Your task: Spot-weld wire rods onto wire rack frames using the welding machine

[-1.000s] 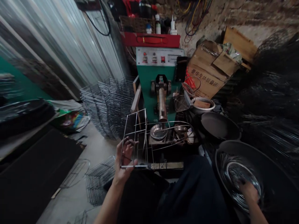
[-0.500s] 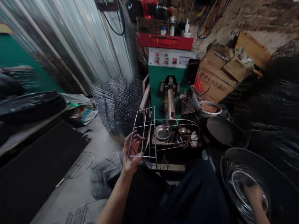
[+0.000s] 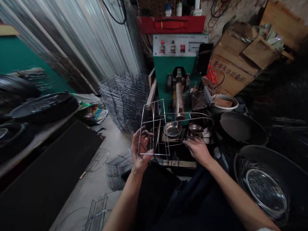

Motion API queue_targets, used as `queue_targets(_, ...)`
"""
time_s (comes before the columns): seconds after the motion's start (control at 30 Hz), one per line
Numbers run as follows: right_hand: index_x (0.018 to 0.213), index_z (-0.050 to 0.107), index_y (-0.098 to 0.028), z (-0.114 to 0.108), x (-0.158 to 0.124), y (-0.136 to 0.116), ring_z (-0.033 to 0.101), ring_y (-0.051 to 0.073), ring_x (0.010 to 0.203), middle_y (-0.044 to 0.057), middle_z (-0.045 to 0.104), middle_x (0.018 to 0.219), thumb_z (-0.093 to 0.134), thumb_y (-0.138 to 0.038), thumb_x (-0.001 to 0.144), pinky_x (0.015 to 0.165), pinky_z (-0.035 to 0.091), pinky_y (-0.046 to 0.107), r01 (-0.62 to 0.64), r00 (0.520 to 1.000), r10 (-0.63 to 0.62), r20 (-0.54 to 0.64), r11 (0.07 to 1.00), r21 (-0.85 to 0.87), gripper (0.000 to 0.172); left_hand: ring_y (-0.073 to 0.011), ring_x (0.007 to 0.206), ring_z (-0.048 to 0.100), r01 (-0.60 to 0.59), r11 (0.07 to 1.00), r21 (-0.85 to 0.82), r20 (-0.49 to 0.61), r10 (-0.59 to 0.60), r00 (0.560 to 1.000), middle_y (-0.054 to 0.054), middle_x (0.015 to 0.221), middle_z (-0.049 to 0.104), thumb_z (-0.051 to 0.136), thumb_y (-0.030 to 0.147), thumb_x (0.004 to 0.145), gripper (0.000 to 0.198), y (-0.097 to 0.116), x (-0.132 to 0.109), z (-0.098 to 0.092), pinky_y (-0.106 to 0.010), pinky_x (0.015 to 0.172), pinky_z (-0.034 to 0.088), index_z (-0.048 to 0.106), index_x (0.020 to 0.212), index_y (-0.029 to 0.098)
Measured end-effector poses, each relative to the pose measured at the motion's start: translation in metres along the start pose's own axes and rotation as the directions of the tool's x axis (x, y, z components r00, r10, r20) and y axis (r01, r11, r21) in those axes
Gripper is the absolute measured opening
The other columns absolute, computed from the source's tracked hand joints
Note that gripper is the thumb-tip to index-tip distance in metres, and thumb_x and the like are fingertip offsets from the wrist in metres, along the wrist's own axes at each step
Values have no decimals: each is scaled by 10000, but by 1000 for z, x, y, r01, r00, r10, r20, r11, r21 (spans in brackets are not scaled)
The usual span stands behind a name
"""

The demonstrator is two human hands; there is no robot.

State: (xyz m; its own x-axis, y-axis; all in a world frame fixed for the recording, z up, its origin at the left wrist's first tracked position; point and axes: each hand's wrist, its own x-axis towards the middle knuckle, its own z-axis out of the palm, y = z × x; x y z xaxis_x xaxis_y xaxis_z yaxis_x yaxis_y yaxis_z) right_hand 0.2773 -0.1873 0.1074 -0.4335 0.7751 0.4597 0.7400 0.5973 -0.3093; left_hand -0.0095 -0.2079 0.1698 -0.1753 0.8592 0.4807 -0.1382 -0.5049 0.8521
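My left hand (image 3: 141, 153) is closed round the near left end of a wire rack (image 3: 153, 128), a boxy metal frame with a long rounded loop reaching right. My right hand (image 3: 199, 151) is at the loop's near side, fingers pinched together; whatever lies in them is too small to make out. Behind the rack stands a green machine (image 3: 160, 75) with a thick metal cylinder (image 3: 179, 99) jutting toward me. Part of the rack passes just below and around the cylinder's end; whether they touch I cannot tell. Small metal dishes (image 3: 172, 129) sit beneath.
Stacked wire racks (image 3: 124, 99) stand left of the machine, with another bundle (image 3: 117, 171) on the floor. A large dark pan (image 3: 271, 154) at right holds a shiny round dish (image 3: 266, 189). A cardboard box (image 3: 237, 70) leans behind. A black board (image 3: 53, 173) lies left.
My right hand has come from the shiny dish on the right to the rack's loop. My left hand still holds the rack. The view has tilted down slightly.
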Motion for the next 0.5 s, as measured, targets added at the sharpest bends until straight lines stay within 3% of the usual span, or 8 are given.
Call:
queue_targets(0.13,1185,713,-256,20,11,4,658,293,1177,72,787,1122,563,23,884,1095,388,512,36,997,-29,68,994,-102,436,-285,1170,614,3,999,-39,-18,-4,1000,-80,1228,593,835,423,725,779,6,4,-3,-452,1093,512,553,1441,299)
queue_targets(0.33,1233,691,-261,16,24,0,651,268,1095,61,785,1129,544,-32,935,1084,302,506,31,995,-17,98,989,-146,404,-279,1144,590,-12,992,-123,-62,5,998,-81,1214,580,870,403,686,760,12,15,-2,-428,1080,495,606,1390,290)
queue_targets(0.5,1221,687,-243,16,35,1,632,270,1158,54,782,1156,541,-32,958,1052,272,483,38,997,-27,74,987,-157,368,-245,1091,583,-17,988,-154,-87,4,996,-68,1180,606,881,324,658,759,11,21,-3,-370,1033,506,634,1375,305)
